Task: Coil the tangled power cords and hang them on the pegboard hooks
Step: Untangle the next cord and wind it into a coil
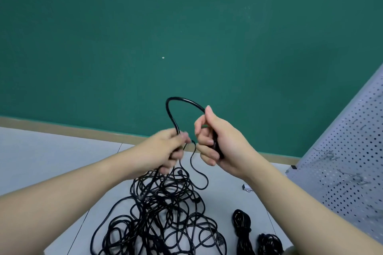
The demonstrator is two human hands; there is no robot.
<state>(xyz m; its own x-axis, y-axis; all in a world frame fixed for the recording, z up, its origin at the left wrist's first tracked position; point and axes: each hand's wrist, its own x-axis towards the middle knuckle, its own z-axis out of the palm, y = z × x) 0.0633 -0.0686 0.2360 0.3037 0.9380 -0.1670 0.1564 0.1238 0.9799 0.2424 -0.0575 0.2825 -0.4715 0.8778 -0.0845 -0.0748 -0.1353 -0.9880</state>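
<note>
Head view first, and I take it from the biggest thing down. Well behind and above my two grips stands the green board [186,27]; off to the right of the right grip leans the pegboard [352,151], its hooks [329,154] bare so far as I can make out. Directly below both grips, on the grey table [41,161], lies the tangled pile of cords [161,213], and lower right of it two coiled bundles [241,227] lie side by side, not yet hung.

My right hand [217,143] is clenched around the plug end of the cord [186,101]. From that fist the cord arcs up and over leftward, then drops into my left hand [167,151], whose fingers are curled round it; the left hand is blurred, so finer detail escapes me. Below the left grip the cord runs straight down into the pile.

I judge the free length lies below-left, nearer the left hand, so that hand should feed while the right gathers loops.
</note>
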